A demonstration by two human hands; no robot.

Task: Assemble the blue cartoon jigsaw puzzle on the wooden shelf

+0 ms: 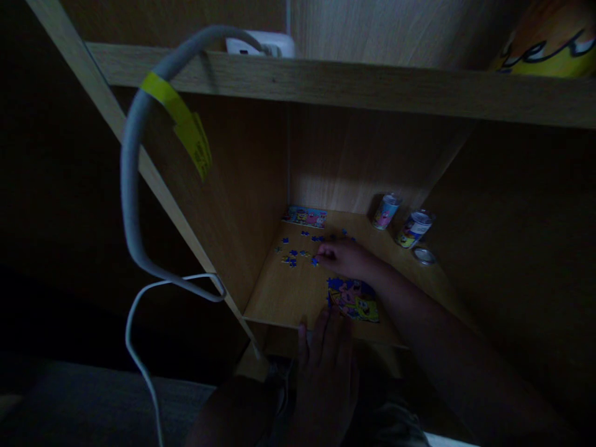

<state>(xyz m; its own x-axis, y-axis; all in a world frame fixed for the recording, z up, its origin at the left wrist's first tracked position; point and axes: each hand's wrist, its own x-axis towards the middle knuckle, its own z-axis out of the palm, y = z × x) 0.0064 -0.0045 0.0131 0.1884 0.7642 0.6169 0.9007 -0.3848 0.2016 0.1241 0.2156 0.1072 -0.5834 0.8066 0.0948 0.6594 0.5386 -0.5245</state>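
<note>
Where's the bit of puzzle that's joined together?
In the head view, the joined puzzle lies right of centre near the front edge of the wooden shelf, between the left hand and the right hand.

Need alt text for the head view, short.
A person's right hand is among loose puzzle pieces on a dim wooden shelf; the left hand is at the near edge of a partly assembled cartoon puzzle. Two printed cans stand farther back, right; a pale cable loops at left.
</note>
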